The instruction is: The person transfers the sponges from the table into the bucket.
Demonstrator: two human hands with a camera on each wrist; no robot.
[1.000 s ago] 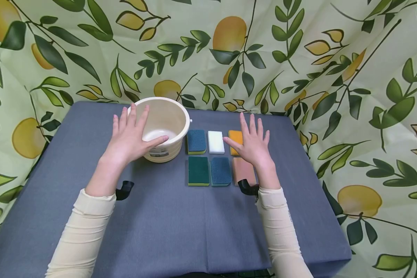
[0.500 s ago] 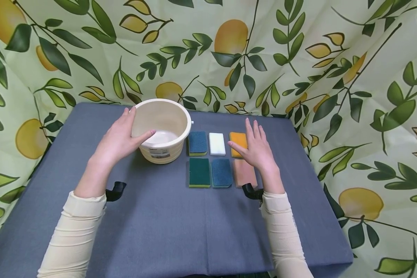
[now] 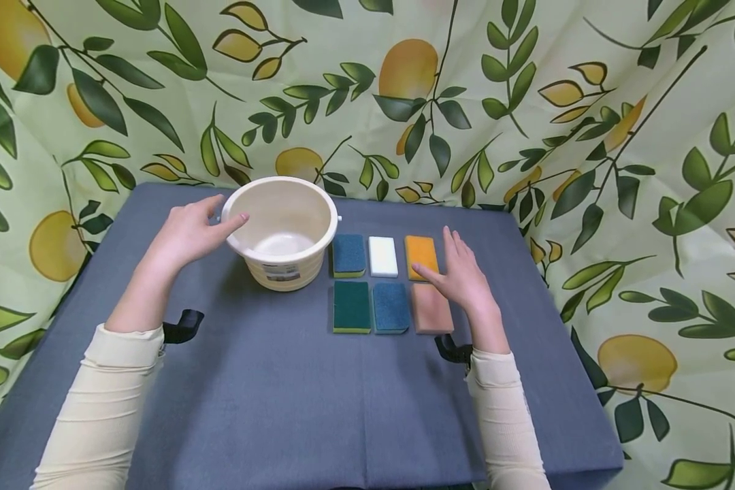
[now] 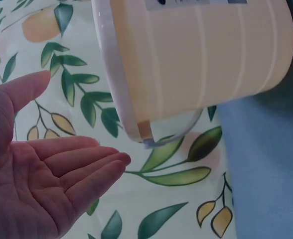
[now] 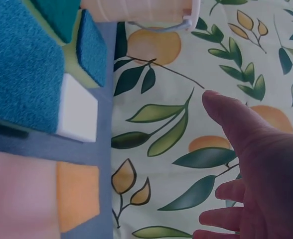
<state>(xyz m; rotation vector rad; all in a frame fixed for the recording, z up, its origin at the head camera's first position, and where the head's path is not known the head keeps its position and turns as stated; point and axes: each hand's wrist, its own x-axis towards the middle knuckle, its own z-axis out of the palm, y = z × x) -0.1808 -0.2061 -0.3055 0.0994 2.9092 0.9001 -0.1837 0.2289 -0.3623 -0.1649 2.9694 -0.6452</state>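
Left hand (image 3: pixel 186 231) lay open, fingers straight and relaxed, just beside the left rim of the cream bucket (image 3: pixel 284 235); contact with the rim could not be told. Bucket stood upright on the blue tablecloth (image 3: pixel 294 401), left of six sponges in two rows. Right hand (image 3: pixel 465 279) was open too, fingers extended, holding nothing, at the right edge of the sponges, its thumb over the seam between the orange sponge (image 3: pixel 420 253) and the pink sponge (image 3: pixel 431 309). Leaf-and-lemon curtain (image 3: pixel 527 102) hung behind.
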